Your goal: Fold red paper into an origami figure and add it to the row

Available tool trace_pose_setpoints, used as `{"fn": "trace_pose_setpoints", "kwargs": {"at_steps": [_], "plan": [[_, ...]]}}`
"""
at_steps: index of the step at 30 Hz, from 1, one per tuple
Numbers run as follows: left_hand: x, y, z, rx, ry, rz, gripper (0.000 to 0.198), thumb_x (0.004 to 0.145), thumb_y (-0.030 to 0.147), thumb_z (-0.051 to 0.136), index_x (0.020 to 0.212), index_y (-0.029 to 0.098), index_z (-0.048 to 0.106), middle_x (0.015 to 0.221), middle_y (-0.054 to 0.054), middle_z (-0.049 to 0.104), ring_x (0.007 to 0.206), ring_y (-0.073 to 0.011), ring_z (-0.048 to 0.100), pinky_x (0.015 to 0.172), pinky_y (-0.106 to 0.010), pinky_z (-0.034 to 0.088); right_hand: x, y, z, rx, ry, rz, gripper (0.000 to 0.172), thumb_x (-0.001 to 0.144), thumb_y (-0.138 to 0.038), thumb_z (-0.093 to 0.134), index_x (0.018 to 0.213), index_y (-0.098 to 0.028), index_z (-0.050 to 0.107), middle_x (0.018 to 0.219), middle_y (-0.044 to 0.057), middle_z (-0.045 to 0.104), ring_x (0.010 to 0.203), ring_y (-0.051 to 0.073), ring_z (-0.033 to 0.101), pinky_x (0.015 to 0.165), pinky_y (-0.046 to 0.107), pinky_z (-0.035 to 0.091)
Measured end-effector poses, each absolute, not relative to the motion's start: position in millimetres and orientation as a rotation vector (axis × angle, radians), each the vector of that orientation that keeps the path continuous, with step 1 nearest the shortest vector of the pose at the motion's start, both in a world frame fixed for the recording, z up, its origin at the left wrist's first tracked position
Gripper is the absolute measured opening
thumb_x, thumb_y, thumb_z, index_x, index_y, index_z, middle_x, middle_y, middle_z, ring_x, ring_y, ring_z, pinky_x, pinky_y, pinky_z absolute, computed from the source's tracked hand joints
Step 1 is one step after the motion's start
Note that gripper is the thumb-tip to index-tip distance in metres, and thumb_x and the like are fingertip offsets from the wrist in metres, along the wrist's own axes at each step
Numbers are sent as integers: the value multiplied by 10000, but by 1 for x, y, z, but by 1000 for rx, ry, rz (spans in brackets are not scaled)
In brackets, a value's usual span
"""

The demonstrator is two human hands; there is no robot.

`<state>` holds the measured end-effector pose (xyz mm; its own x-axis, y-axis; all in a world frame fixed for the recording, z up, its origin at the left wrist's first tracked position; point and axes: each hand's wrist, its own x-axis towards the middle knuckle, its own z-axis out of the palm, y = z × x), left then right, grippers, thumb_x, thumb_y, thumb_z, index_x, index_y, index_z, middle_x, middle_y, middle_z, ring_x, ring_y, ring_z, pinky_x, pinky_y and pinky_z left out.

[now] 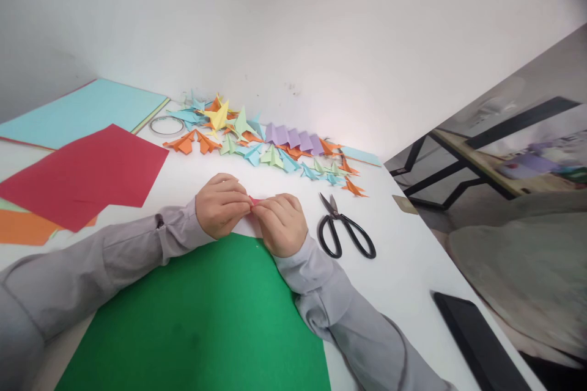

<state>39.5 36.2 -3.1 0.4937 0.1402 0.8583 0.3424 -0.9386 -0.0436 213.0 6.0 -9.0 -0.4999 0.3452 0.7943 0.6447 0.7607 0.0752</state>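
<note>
We see both hands meeting at the middle of the white table (403,269), just above the top edge of a large green sheet of paper (206,317) that spreads toward 6 o'clock under the grey-sleeved forearms. The left hand (222,204) is curled, its fingertips pinched on a small red piece of folded paper (255,200); the right hand (280,223) is curled too and pinches the same piece from the other side, so the piece sits between the two sets of fingertips, mostly hidden by them. We cannot tell its folded shape. At 3 o'clock from the hands, near but apart, a pair of black metal scissors (346,233) lies flat with its blades closed and pointing away from us. At 12 o'clock a scattered pile of small folded paper figures (238,128) in orange, yellow, green and blue stretches along the wall, with a purple pleated paper strip (293,136) among them and a thin ring of clear tape (166,126) at its left end. At 9 o'clock lies a large red sheet of paper (87,174), over an orange sheet (22,226); at 10 o'clock, a light blue sheet (82,111). At 4 o'clock a flat black slab (477,342) rests near the table's edge.
</note>
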Motion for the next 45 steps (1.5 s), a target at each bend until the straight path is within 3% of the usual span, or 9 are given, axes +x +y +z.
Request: {"fn": "trace_pose_setpoints", "kwargs": {"at_steps": [24,34,41,45], "plan": [[38,36,-3,-2617,-547,-1451,130,712,112,561,813,191,579,763,-26,697,734,-151,626,744,-345,443,213,7,-9,-810,-2110,-524,155,778,-93,442,846,-162,562,777,40,679,721,158,554,712,324,364],[25,48,-5,-2535,-724,-1492,104,714,111,536,764,192,577,738,-23,696,701,-149,621,723,-343,421,225,14,-10,-908,-2031,-527,178,708,-56,434,770,-170,556,706,43,655,672,166,549,666,318,363],[31,47,-7,-2643,-487,-1361,233,683,181,618,914,195,585,851,-39,704,768,-165,621,706,-331,442,220,12,-13,-766,-2069,-586,136,761,-68,504,829,-165,571,786,39,687,717,155,574,713,316,389],[38,43,-7,-2589,-404,-1445,188,697,88,568,841,208,583,799,-9,713,729,-149,625,709,-330,446,216,8,-9,-764,-2088,-522,105,775,-99,539,850,-163,575,794,37,691,726,145,584,722,308,402]]}}
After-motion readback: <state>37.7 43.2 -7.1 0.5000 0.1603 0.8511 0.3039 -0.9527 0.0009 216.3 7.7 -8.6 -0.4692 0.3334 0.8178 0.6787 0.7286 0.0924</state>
